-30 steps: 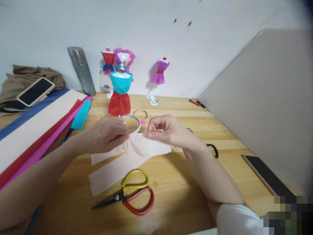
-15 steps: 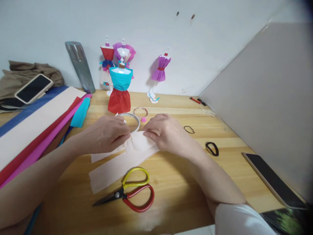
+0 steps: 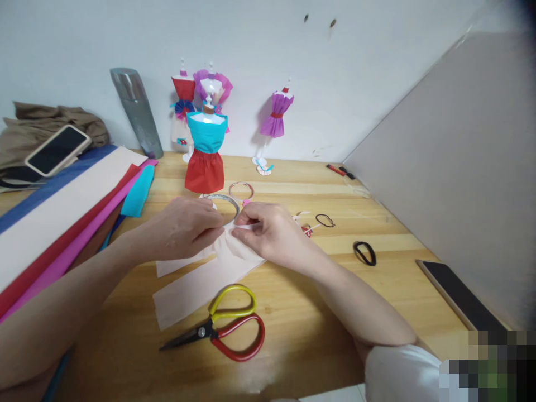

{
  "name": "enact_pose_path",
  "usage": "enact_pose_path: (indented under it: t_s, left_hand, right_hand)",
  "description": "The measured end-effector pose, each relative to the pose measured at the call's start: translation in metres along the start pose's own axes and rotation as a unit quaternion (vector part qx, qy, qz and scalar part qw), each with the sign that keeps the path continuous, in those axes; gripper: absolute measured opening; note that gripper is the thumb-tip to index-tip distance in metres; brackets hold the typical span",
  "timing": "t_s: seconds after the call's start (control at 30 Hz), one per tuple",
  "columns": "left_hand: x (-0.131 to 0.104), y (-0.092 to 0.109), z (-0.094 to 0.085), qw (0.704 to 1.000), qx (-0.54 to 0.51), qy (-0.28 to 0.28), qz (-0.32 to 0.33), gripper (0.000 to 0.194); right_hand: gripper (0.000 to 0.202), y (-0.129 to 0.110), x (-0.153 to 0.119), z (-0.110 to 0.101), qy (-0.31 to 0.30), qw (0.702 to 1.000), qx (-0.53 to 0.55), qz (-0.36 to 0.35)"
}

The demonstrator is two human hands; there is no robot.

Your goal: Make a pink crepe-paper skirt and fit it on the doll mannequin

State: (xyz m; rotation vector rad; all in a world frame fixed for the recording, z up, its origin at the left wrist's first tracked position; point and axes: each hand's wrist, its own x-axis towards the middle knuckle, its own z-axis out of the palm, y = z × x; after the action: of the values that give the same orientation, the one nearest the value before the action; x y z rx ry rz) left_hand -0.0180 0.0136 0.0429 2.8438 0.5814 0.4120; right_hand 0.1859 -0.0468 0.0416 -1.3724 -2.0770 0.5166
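Note:
Pale pink crepe paper (image 3: 196,287) lies in strips at the middle of the table, its upper part gathered between my hands. My left hand (image 3: 188,226) pinches the gathered edge from the left, beside a roll of tape (image 3: 234,207). From the right, my right hand (image 3: 268,231) pinches the same paper, with thumb and fingertips close to those of my left hand. Below the paper lie scissors (image 3: 221,329) with one yellow and one red handle, blades pointing left.
Behind stand small dress forms, one in turquoise and red (image 3: 205,145), another in purple (image 3: 277,114). Coloured paper strips (image 3: 62,212), a phone (image 3: 58,149) and a bottle (image 3: 136,111) are left. Black bands (image 3: 364,253) and a dark tablet-like device (image 3: 460,296) are right.
My right hand has moved left, closer to my left hand, bunching the paper more tightly. Small red and white items now show beyond my right wrist.

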Motion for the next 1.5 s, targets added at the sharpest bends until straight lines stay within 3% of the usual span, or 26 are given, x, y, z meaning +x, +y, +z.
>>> enact_pose_path:
  t_s: [0.53, 0.8, 1.3, 1.5]
  left_hand:
    - [0.001, 0.002, -0.004, 1.000, -0.026, 0.002, -0.009, 0.034]
    - [0.001, 0.003, -0.007, 0.999, -0.034, 0.012, 0.000, 0.034]
    - [0.001, 0.007, -0.007, 0.999, -0.041, 0.010, 0.009, 0.034]
    - [0.002, 0.009, -0.006, 0.997, -0.040, 0.014, 0.070, 0.033]
  right_hand:
    - [0.009, 0.008, 0.003, -0.003, -0.033, 0.991, 0.123, -0.046]
    - [0.014, 0.006, 0.002, -0.002, -0.022, 0.994, 0.106, 0.008]
    - [0.018, 0.012, 0.005, 0.003, 0.005, 0.992, 0.120, 0.034]
    - [0.025, 0.014, 0.009, 0.005, -0.014, 0.978, 0.183, 0.096]
